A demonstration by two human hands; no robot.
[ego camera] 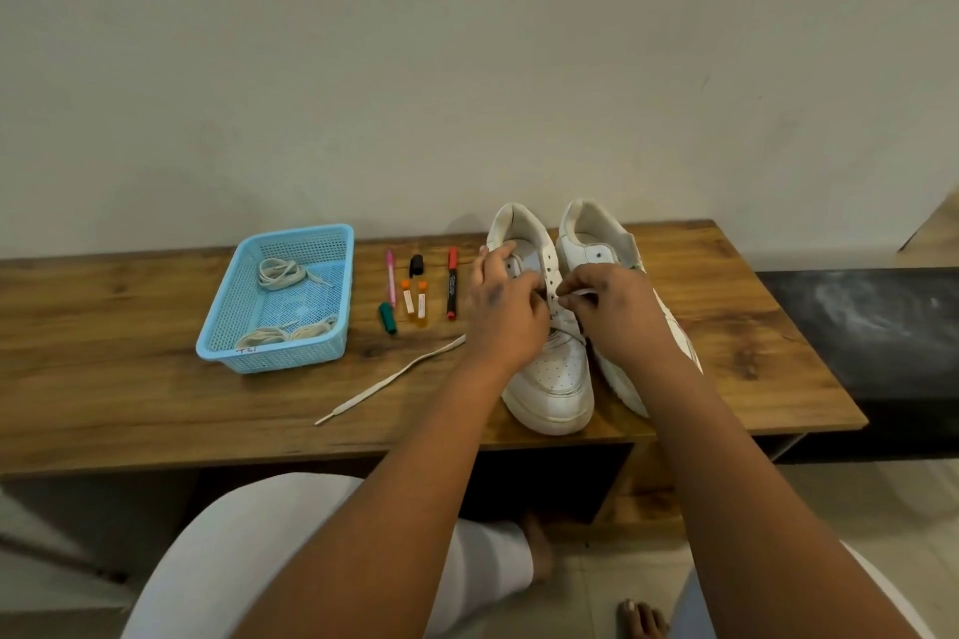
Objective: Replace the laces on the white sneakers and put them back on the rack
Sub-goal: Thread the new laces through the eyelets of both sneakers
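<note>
Nearby, basket (223,311), markers (451,288), loose lace (384,387).

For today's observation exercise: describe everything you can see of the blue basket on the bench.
The blue basket is a shallow rectangular tray of what looks like light blue plastic, its walls and floor pierced with small holes. It sits flat on the wooden bench, left of the markers and apart from both hands. Inside lie cream laces: one bundle near the far wall, more by the near wall. Small dark writing marks its near rim; it cannot be read.
</note>
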